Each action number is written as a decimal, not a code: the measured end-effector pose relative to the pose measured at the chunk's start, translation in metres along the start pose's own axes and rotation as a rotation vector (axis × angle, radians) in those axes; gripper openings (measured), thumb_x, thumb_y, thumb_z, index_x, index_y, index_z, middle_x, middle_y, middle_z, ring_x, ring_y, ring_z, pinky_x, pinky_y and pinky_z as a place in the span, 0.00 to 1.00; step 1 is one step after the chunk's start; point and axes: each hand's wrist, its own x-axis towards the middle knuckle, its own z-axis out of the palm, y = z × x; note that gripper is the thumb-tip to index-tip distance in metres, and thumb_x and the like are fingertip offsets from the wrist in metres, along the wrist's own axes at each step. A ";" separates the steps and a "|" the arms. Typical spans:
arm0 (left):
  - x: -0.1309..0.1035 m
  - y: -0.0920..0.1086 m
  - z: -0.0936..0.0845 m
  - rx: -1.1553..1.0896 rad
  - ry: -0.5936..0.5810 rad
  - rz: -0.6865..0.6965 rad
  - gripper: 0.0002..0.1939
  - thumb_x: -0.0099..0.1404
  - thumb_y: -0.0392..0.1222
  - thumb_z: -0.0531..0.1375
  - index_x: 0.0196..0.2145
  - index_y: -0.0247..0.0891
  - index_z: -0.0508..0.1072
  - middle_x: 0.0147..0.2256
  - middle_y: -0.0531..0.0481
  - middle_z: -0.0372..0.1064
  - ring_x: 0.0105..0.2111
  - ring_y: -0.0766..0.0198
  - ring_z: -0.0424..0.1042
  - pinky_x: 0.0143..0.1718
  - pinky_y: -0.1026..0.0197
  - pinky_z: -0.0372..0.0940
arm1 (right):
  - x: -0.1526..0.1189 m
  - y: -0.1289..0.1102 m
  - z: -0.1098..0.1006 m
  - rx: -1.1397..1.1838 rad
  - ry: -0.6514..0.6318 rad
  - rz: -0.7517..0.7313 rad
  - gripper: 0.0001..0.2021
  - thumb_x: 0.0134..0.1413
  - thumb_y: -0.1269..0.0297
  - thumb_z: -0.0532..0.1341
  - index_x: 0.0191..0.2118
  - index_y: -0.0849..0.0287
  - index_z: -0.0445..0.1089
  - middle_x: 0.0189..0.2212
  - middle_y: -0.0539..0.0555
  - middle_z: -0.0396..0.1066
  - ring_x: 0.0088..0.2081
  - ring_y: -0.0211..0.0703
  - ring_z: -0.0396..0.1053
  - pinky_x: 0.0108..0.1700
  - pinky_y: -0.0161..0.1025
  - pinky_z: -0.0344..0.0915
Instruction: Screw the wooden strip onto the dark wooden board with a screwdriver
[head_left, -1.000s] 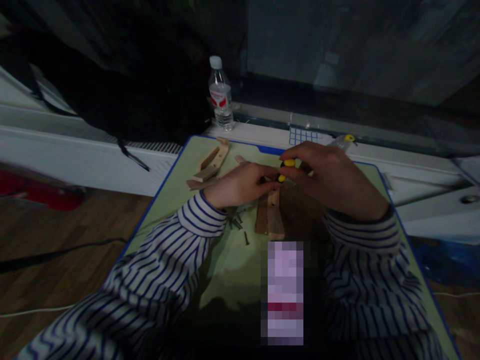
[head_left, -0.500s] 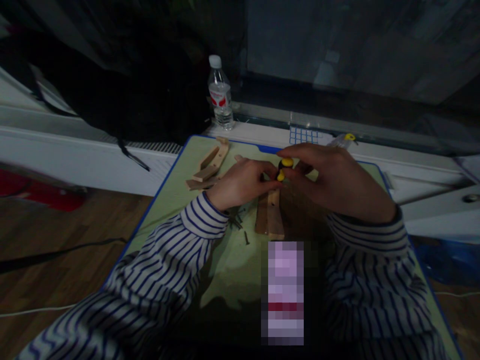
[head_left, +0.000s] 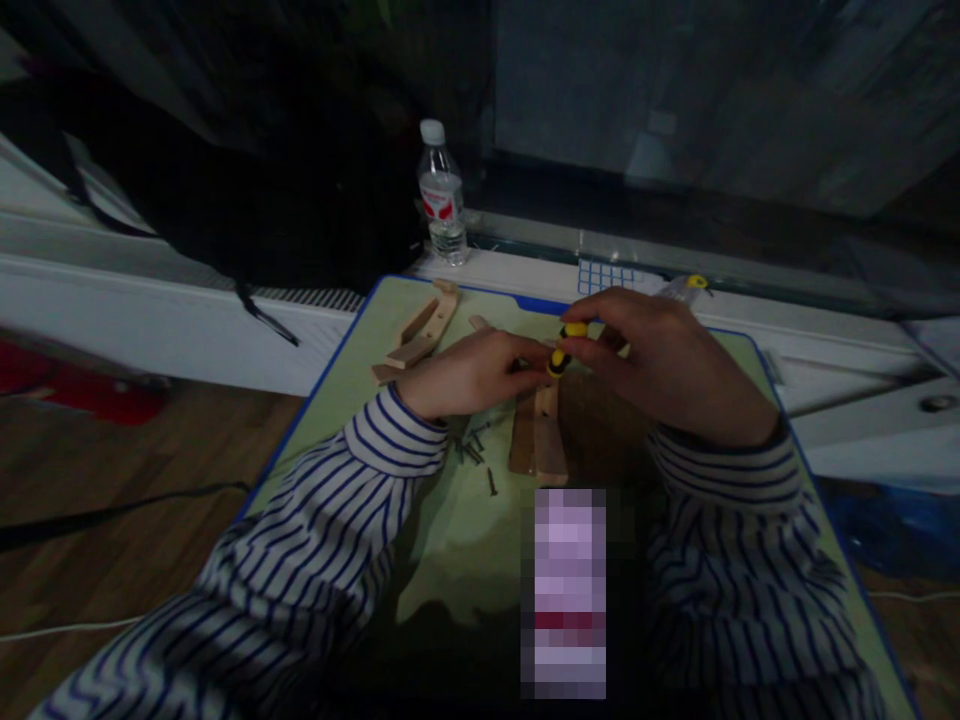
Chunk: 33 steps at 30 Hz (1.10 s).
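A short yellow-and-black screwdriver [head_left: 557,362] stands near upright over a pale wooden piece [head_left: 550,450] with holes in it. My right hand [head_left: 652,350] is closed, thumb and fingers pinching the top of the handle. From the left, my left hand [head_left: 480,372] closes its thumb and fingertips around the lower part of the handle. The tip is hidden behind the fingers. Under the wooden piece lies a flat brown board [head_left: 523,440], partly in shadow. Several loose screws [head_left: 471,447] rest by my left wrist, and a single screw [head_left: 491,482] lies nearer to me.
More shaped wooden pieces [head_left: 420,335] lie at the far left of the green, blue-edged table [head_left: 442,560]. On the white sill behind stand a water bottle [head_left: 444,205] and a clear bag with a yellow part [head_left: 694,284]. A black bag [head_left: 300,180] sits left; a blurred patch covers the near middle.
The screwdriver handle has turned a little, showing more black on its lower part. My left hand has shifted slightly left, and its fingertips sit a little lower. My right hand stays nearly in place.
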 end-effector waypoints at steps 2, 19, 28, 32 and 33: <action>-0.005 -0.003 -0.006 0.033 -0.029 -0.022 0.11 0.66 0.42 0.57 0.42 0.39 0.76 0.36 0.50 0.77 0.33 0.66 0.73 0.34 0.65 0.60 | -0.001 0.002 0.000 0.031 0.006 -0.009 0.11 0.57 0.65 0.59 0.45 0.60 0.70 0.40 0.57 0.74 0.38 0.44 0.72 0.40 0.42 0.66; -0.058 0.012 0.033 -0.236 0.156 0.387 0.23 0.58 0.49 0.65 0.49 0.37 0.72 0.47 0.43 0.74 0.50 0.57 0.69 0.50 0.55 0.66 | -0.008 0.002 0.008 0.294 -0.090 0.066 0.16 0.61 0.68 0.54 0.54 0.55 0.64 0.49 0.53 0.73 0.48 0.41 0.72 0.50 0.39 0.70; -0.056 0.001 0.063 -0.364 0.345 0.476 0.23 0.58 0.47 0.65 0.50 0.38 0.69 0.40 0.44 0.76 0.45 0.59 0.73 0.49 0.57 0.69 | -0.008 0.001 0.017 0.340 -0.073 0.060 0.16 0.60 0.69 0.56 0.53 0.51 0.63 0.47 0.51 0.73 0.46 0.39 0.73 0.45 0.37 0.72; -0.056 -0.001 0.067 -0.383 0.354 0.488 0.22 0.58 0.46 0.65 0.49 0.37 0.69 0.39 0.44 0.77 0.44 0.59 0.74 0.48 0.60 0.70 | -0.009 0.004 0.020 0.353 -0.037 0.076 0.15 0.57 0.67 0.59 0.50 0.50 0.63 0.44 0.52 0.74 0.44 0.43 0.73 0.43 0.40 0.72; -0.056 -0.001 0.067 -0.382 0.356 0.483 0.22 0.59 0.46 0.65 0.49 0.37 0.69 0.39 0.44 0.77 0.43 0.60 0.74 0.47 0.60 0.70 | -0.009 0.005 0.020 0.348 -0.033 0.078 0.15 0.57 0.67 0.60 0.50 0.50 0.63 0.44 0.52 0.74 0.44 0.43 0.73 0.43 0.39 0.72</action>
